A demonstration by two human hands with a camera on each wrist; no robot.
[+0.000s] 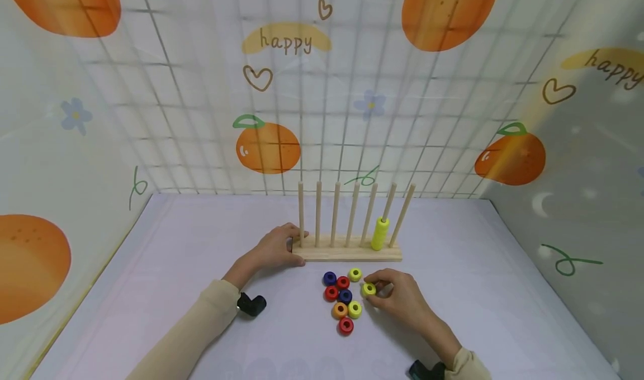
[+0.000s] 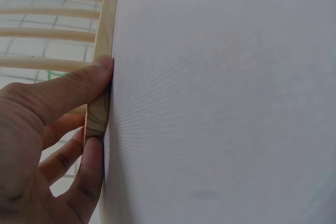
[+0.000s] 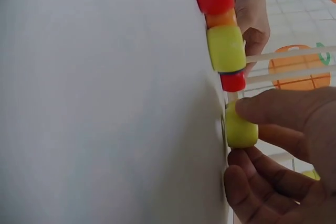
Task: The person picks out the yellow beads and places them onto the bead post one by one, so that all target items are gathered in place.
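Note:
A wooden peg rack (image 1: 347,253) with several upright pegs stands on the table. Yellow beads (image 1: 380,234) are stacked on its second peg from the right. At the rack's left end, my left hand (image 1: 275,246) grips the base; the left wrist view shows thumb and fingers on either side of the wood (image 2: 97,114). My right hand (image 1: 401,295) pinches a yellow bead (image 3: 240,127) between thumb and fingers, low over the table in front of the rack. Just left of it lie loose beads: yellow (image 1: 354,309), red (image 1: 345,326), blue (image 1: 329,278) and orange (image 1: 339,310).
White cloth covers the table (image 1: 166,246). Behind it hangs a pale curtain (image 1: 201,145) printed with oranges, with grid lines showing through. Black wrist devices sit by the left cuff (image 1: 216,302) and the right cuff (image 1: 468,366).

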